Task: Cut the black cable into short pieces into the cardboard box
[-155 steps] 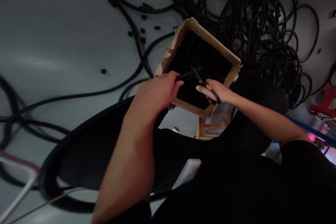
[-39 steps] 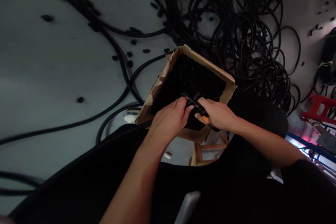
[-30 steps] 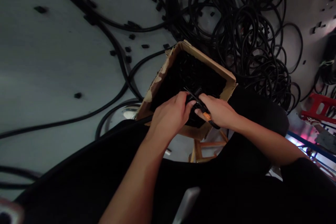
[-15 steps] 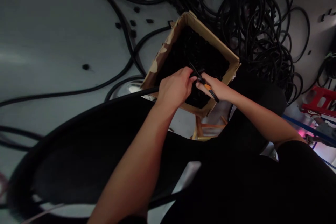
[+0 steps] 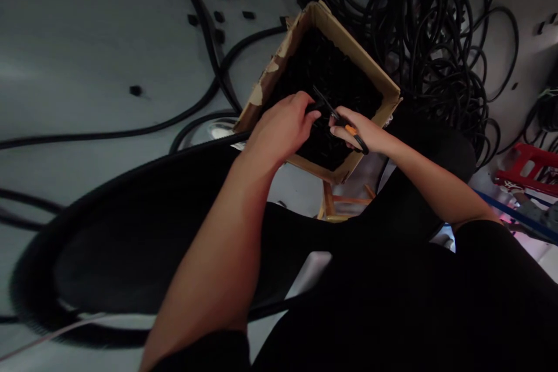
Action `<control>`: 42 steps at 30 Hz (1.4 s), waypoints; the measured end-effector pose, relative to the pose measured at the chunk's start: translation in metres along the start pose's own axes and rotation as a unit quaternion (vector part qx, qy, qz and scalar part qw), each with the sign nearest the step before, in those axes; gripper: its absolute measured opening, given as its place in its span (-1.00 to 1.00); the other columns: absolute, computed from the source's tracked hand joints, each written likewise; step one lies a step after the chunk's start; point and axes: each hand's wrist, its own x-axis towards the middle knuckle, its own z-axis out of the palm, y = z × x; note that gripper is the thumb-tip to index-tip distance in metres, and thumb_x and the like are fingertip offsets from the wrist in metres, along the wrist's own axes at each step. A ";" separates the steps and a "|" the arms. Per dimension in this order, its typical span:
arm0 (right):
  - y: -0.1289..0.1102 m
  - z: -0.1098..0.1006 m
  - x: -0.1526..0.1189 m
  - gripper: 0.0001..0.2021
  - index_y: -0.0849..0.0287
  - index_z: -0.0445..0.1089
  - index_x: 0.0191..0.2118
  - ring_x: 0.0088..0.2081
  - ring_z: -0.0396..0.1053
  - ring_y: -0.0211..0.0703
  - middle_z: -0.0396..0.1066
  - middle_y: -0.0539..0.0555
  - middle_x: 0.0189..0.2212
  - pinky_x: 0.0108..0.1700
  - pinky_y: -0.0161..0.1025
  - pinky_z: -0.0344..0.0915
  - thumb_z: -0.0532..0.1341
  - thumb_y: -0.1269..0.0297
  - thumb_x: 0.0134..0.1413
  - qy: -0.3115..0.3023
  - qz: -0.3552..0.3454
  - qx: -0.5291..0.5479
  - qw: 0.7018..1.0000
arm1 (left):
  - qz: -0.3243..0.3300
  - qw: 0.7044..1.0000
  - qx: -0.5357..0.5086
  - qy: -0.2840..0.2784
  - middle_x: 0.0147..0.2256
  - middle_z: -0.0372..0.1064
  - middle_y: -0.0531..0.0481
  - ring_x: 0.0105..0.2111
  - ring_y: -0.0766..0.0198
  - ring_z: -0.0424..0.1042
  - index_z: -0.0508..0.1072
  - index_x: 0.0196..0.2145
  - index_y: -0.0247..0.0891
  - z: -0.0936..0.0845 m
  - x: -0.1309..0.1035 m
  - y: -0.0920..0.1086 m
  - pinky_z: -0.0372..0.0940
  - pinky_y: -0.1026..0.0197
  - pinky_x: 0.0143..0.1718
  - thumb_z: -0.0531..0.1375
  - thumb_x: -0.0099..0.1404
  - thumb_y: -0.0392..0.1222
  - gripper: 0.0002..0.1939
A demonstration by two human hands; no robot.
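My left hand (image 5: 279,131) is closed around a long black rubber strip (image 5: 192,148), whose end pokes out past the fingertips. From this hand the strip runs left and bends back in a wide loop at the lower left. In my right hand (image 5: 370,135) is a pair of scissors (image 5: 352,130) with black and orange handles, its blades pointing up and left, just right of the strip's end. Both hands are over a worn cardboard box (image 5: 360,64). Short dark pieces (image 5: 335,67) fill its inside, though single ones are hard to make out.
A large tangle of black strip (image 5: 436,29) lies on the floor behind and right of the box. Small black offcuts (image 5: 135,90) are scattered at left. A wooden stool (image 5: 328,203) stands below the box, and a red plastic stool (image 5: 529,165) is at far right.
My hands have drawn slightly apart, the left shifting left with the strip and the scissors no longer right against its end. The whole view has shifted a little.
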 end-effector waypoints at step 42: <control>0.010 0.005 0.000 -0.53 0.07 0.32 -0.05 -0.38 0.35 -0.28 0.32 -0.11 -0.38 -0.32 -0.31 0.29 0.35 -0.25 0.67 0.038 -0.033 0.012 0.999 | -0.046 0.999 0.021 0.019 0.32 0.66 -0.26 0.34 -0.31 0.64 0.48 0.50 -0.03 0.000 0.001 0.014 0.52 -0.19 0.37 0.14 0.72 -0.01 -0.49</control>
